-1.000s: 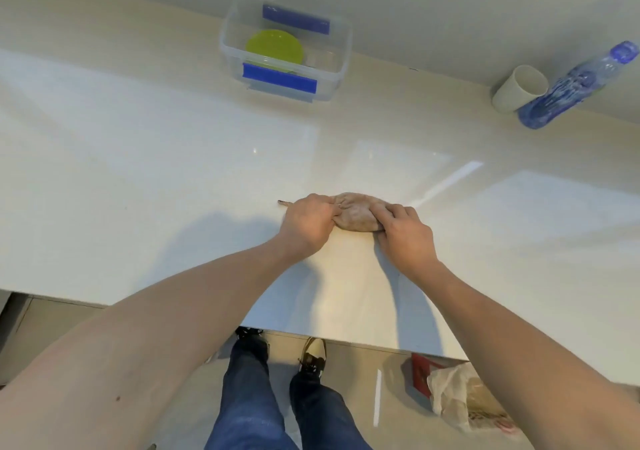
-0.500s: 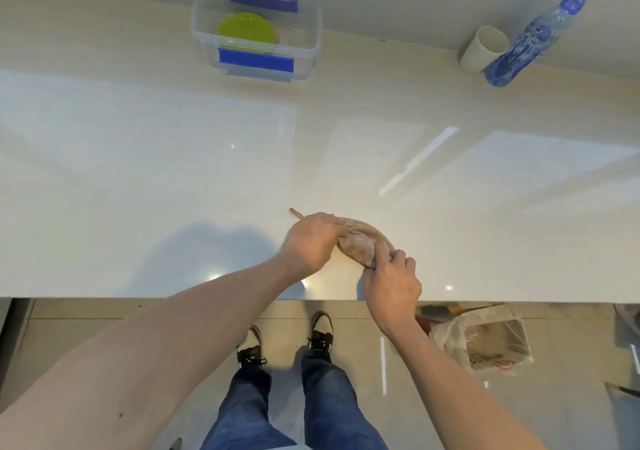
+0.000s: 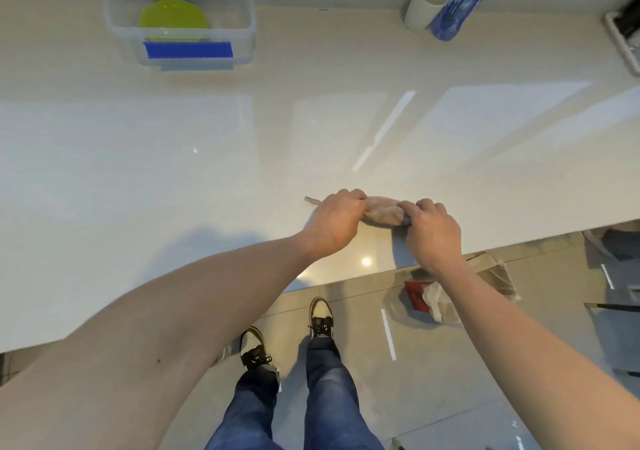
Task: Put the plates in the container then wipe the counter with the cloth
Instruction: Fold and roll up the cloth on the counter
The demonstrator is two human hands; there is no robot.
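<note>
A bunched brownish cloth [image 3: 382, 209] lies on the pale counter [image 3: 207, 158] near its front edge. My left hand [image 3: 337, 219] grips the cloth's left end and my right hand [image 3: 433, 229] grips its right end; a thin corner of cloth pokes out to the left. At the back left stands a clear plastic container [image 3: 247, 16] with blue clips. A lime-green plate [image 3: 173, 18] lies inside it.
A white cup [image 3: 424, 4] and a blue-labelled bottle [image 3: 457, 6] stand at the back right. A dark tray [image 3: 627, 39] sits at the far right edge. Below the counter edge are my feet and a plastic bag [image 3: 446, 297] on the floor.
Both hands stay closed on the cloth, and my right hand has come level with the left at the cloth's right end. The view has tilted down and shifted.
</note>
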